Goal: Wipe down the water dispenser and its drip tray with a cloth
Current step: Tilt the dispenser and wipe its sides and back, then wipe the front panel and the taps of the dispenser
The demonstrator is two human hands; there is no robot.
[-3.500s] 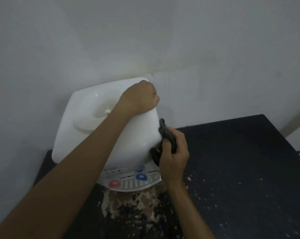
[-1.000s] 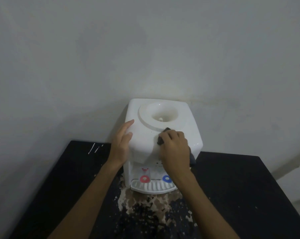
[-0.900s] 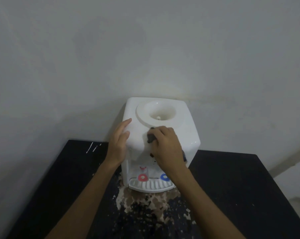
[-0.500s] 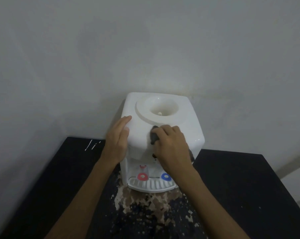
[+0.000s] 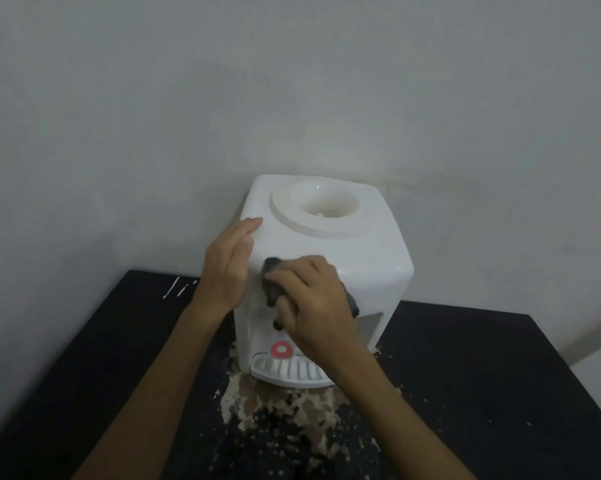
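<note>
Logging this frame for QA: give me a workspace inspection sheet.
Surface: black table; coating flaked in a patch before the water dispenser.
Job's things: water dispenser white, upright; drip tray at its base; dark cloth on its upper front edge.
Clutter: nothing seen.
Grippers: left hand flat on the dispenser's left side; right hand grips the cloth against the front.
Cables: nothing seen.
Surroundings: plain wall behind.

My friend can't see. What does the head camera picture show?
A right hand holds a dark cloth against the front of a white water dispenser, while the left hand lies flat against its left side. The dispenser stands on a black table by a grey wall.
</note>
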